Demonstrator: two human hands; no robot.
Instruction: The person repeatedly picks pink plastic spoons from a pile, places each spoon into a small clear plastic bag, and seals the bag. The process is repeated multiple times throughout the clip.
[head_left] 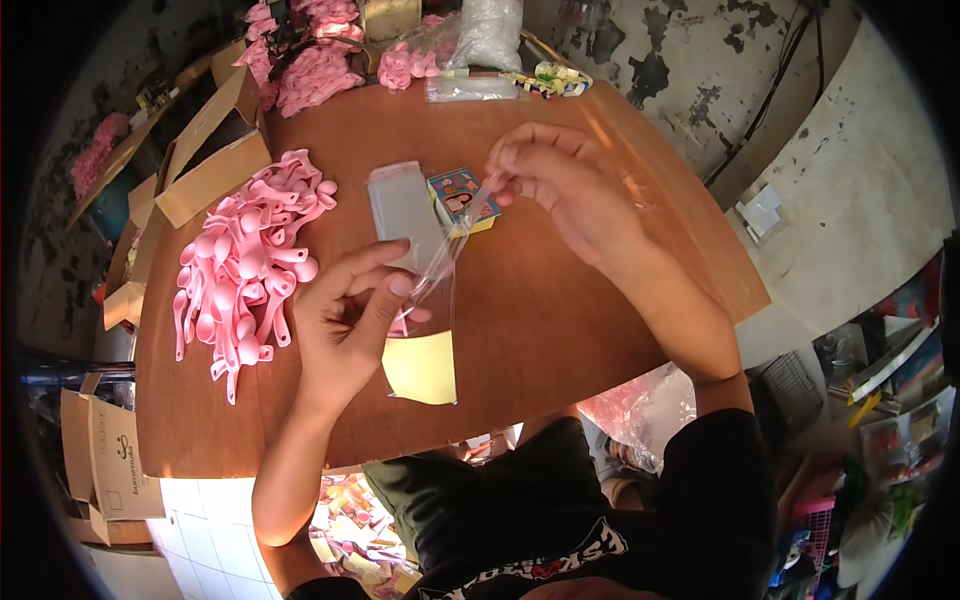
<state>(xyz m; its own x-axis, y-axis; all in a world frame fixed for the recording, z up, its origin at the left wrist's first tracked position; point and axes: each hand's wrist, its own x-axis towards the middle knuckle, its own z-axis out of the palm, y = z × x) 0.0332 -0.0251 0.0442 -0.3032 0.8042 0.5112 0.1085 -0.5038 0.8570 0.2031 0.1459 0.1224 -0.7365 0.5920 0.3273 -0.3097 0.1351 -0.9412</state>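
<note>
The left grip (345, 322) is closed around the upper part of a clear pouch (446, 318), thumb and fingers pressing its film from either side. The right grip (565, 180) pinches the end of a clear strip (474, 208) between thumb and fingertips, and this film slants down from there to the other hand. The pouch hangs in front of the person, above the near part of the brown tabletop (560, 330). In its lower part shows a yellow card (420, 368), and just above that, beside the left thumb, a pink piece (410, 318) (partly hidden by the hand, so its full shape is hard to tell).

Beyond the hands lies a stack of clear sleeves (396, 205), and just to its right a small pile of cards (465, 195) with a blue picture on top and yellow edges. To the left, well apart from the card pile, pink spoons (245, 265) are heaped loosely, bowls and handles pointing every way. An open cardboard box (215, 150) stands behind them at the left edge. Along the far edge are a flat clear packet (472, 89), more pink goods (318, 80) in a mound and a bulky whitish bag (488, 35). Below the near edge, many small coloured cards (360, 530) lie scattered beside white floor tiles (215, 530)
</note>
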